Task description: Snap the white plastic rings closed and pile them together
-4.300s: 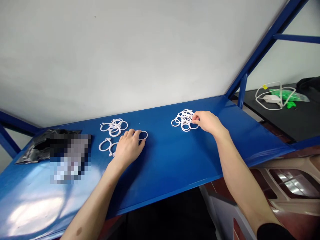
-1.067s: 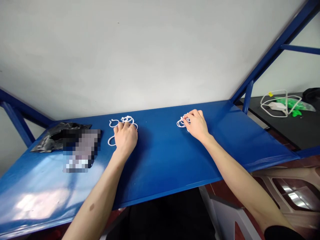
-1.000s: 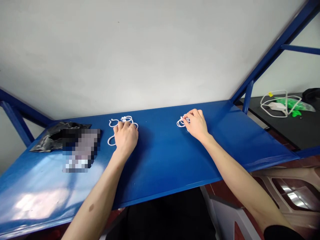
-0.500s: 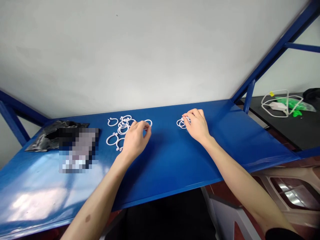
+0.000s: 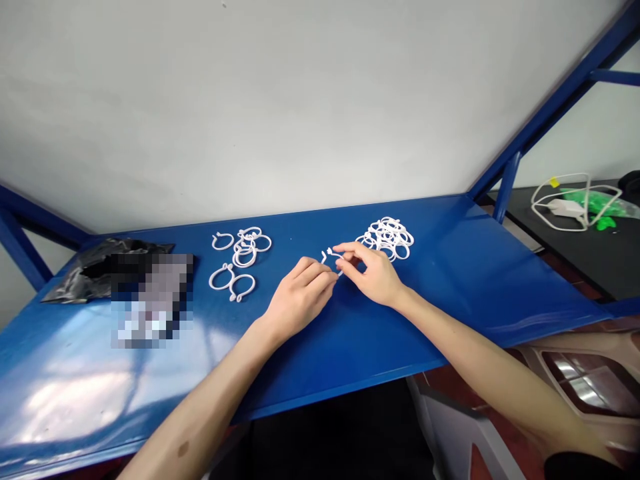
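Observation:
My left hand [image 5: 301, 297] and my right hand [image 5: 374, 273] meet over the middle of the blue tabletop. Both pinch one white shower curtain ring [image 5: 338, 255] between them; its two ends stand apart at the top, and much of it is hidden by my fingers. Just behind my right hand lies a heap of white curtain rings [image 5: 393, 232], overlapping one another. A looser group of such rings [image 5: 245, 257] rests to the left of my left hand, some with their ends parted.
At the left lie a black plastic bag [image 5: 107, 257] and a blurred-out flat object [image 5: 157, 293]. Blue frame bars [image 5: 507, 187] flank the tabletop [image 5: 320, 360], with a pale wall behind. On a dark surface at right are a white cable [image 5: 537, 210] and a green bag [image 5: 593, 200].
My left hand has come right and my right hand left, bringing them together on one ring. The right heap, partly covered earlier, now shows.

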Demonstrator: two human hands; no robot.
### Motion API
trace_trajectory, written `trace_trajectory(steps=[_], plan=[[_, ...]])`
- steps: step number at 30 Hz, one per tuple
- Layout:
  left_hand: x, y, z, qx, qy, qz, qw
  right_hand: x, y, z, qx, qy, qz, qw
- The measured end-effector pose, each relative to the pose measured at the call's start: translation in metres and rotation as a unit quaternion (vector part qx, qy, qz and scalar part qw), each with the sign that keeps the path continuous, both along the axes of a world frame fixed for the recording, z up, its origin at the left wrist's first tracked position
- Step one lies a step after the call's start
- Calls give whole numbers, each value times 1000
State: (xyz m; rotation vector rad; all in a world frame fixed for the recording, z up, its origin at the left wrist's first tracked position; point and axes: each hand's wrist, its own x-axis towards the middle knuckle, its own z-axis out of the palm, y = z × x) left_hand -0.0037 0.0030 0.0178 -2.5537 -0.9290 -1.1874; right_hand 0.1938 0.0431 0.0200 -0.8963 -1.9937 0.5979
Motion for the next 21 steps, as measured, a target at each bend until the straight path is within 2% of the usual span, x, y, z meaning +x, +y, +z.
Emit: trace_trajectory(steps=[2, 4, 7, 10, 13, 17, 21], plan=[[2, -2, -1, -12, -53, 24, 998, 0, 0, 0, 6, 10, 0, 1000], [3, -3, -1, -33, -132, 80, 988, 1, -1, 0, 17, 14, -1, 1000], [0, -2, 1, -134, -190, 128, 964, 1, -3, 0, 38, 9, -7, 999], [-3, 0, 1, -271, -191, 100, 938, -1, -4, 1, 45, -5, -16, 999], [-1, 0, -1, -351, -224, 73, 906, -2, -5, 0, 48, -23, -26, 998], [4, -1, -2, -390, -261, 75, 880, -3, -5, -4, 87, -60, -28, 994], [4, -3, -3, -407, -264, 92, 870, -5, -5, -11, 146, -109, -16, 983]])
